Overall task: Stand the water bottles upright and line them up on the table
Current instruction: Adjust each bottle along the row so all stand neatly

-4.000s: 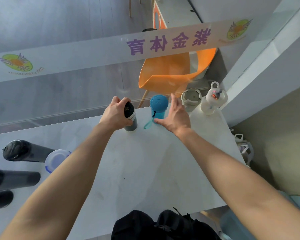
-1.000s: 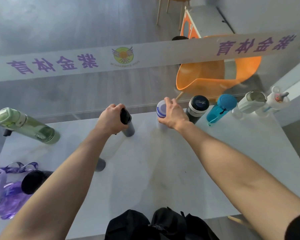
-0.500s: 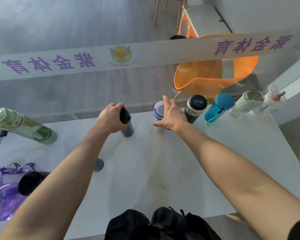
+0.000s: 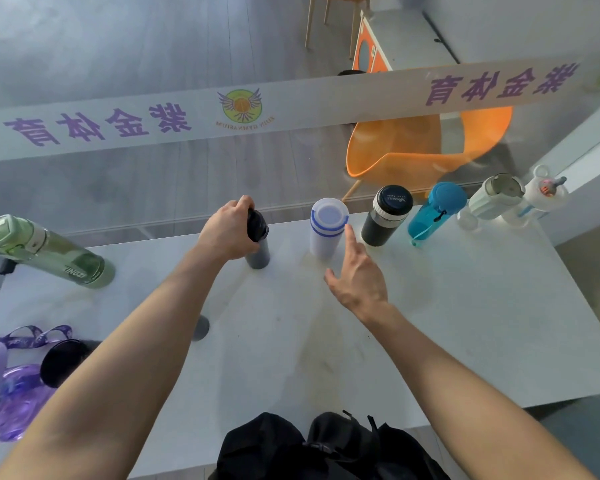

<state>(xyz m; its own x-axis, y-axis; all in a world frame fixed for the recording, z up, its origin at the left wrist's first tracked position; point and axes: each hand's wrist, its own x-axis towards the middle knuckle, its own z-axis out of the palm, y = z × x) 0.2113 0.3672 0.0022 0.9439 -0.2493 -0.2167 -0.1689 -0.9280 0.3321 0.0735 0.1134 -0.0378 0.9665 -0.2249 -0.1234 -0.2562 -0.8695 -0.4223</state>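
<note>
Your left hand (image 4: 227, 232) is wrapped around the slim dark bottle (image 4: 257, 242) standing at the table's (image 4: 465, 323) far edge, leftmost in the upright row, while your right hand (image 4: 357, 275) hovers open beside the white bottle (image 4: 327, 226). The green bottle (image 4: 47, 252) lies on its side near the far-left corner, long axis roughly along that edge. It is nearer your left hand.

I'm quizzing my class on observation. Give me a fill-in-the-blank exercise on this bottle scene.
1. The left hand grips the top of a ____ bottle.
2. The open right hand is nearest the white bottle with ____ stripes.
3. The green bottle is not upright; it is ____.
4. Beyond the table is an ____ chair.

Missing words: dark; blue; lying down; orange
</note>
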